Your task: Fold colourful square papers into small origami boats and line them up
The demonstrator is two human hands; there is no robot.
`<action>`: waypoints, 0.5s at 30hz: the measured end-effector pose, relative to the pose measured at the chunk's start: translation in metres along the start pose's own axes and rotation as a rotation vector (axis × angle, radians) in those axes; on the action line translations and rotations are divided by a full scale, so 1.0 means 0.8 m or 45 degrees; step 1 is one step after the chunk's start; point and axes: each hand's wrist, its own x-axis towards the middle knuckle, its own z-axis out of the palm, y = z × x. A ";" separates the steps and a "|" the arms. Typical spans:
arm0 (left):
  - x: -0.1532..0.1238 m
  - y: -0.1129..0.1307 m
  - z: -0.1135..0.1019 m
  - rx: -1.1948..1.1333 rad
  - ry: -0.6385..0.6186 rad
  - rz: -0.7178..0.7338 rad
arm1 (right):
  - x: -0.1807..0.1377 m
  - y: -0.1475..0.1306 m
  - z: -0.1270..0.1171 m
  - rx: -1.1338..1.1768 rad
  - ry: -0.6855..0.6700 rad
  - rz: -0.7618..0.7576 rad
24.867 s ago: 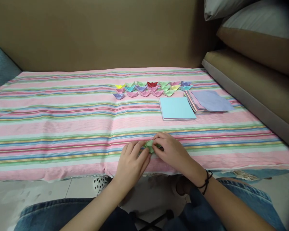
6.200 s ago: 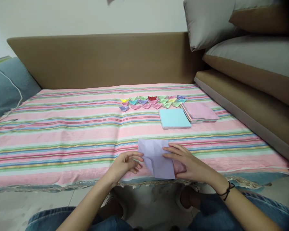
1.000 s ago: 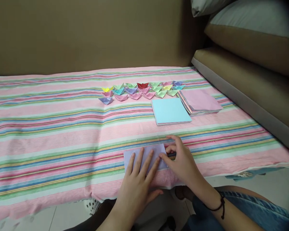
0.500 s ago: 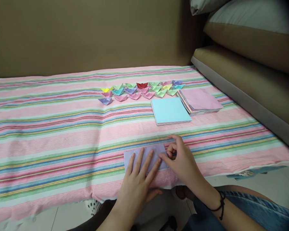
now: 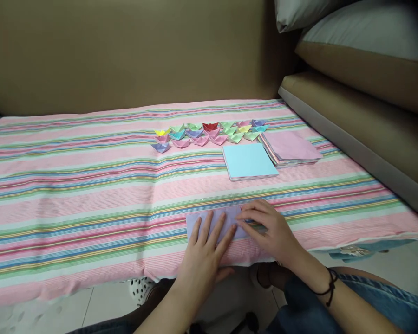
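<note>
A folded sheet of purple origami paper lies near the front edge of the striped cloth. My left hand rests flat on it, fingers spread and thumb out to the side. At the paper's right end, my right hand has its thumb and index fingertips close together, pinching the edge. The fingers cover part of the sheet, so its folds are only partly visible.
Folded paper boats in several colours stand in rows farther back. A stack of light blue paper and a fanned pile of pinkish paper lie in front of them. Cushions are stacked at the right on the striped cloth.
My right hand's fingers have shifted along the paper's right edge, the index finger coming down toward the thumb. My left hand stays flat on the paper. The view has moved slightly.
</note>
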 end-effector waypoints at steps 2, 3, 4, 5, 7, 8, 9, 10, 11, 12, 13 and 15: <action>0.000 0.000 -0.001 -0.004 -0.011 0.000 | -0.005 0.001 -0.006 -0.030 -0.118 -0.153; 0.000 0.001 -0.002 -0.005 -0.015 -0.002 | -0.009 0.003 -0.008 -0.058 -0.164 -0.203; 0.000 0.001 -0.003 -0.008 -0.018 -0.005 | -0.012 0.004 -0.010 -0.088 -0.198 -0.239; 0.000 0.001 -0.005 -0.013 -0.023 -0.002 | -0.016 0.006 -0.012 -0.117 -0.220 -0.269; -0.001 0.001 -0.007 -0.024 -0.027 0.000 | -0.022 0.009 -0.014 -0.169 -0.247 -0.321; -0.001 0.001 -0.008 -0.028 -0.028 -0.001 | -0.025 0.010 -0.015 -0.191 -0.263 -0.346; -0.001 0.001 -0.009 -0.029 -0.028 -0.002 | -0.027 0.010 -0.016 -0.213 -0.281 -0.368; -0.001 0.001 -0.009 -0.027 -0.029 -0.004 | -0.029 0.010 -0.017 -0.235 -0.302 -0.383; -0.001 0.002 -0.009 -0.023 -0.029 -0.007 | -0.030 0.009 -0.018 -0.257 -0.325 -0.393; -0.001 0.002 -0.009 -0.020 -0.029 -0.009 | -0.031 0.008 -0.019 -0.276 -0.346 -0.401; -0.002 0.001 -0.008 -0.018 -0.029 -0.004 | -0.032 0.008 -0.020 -0.293 -0.363 -0.409; -0.002 0.001 -0.007 -0.016 -0.028 0.007 | -0.033 0.009 -0.022 -0.308 -0.375 -0.435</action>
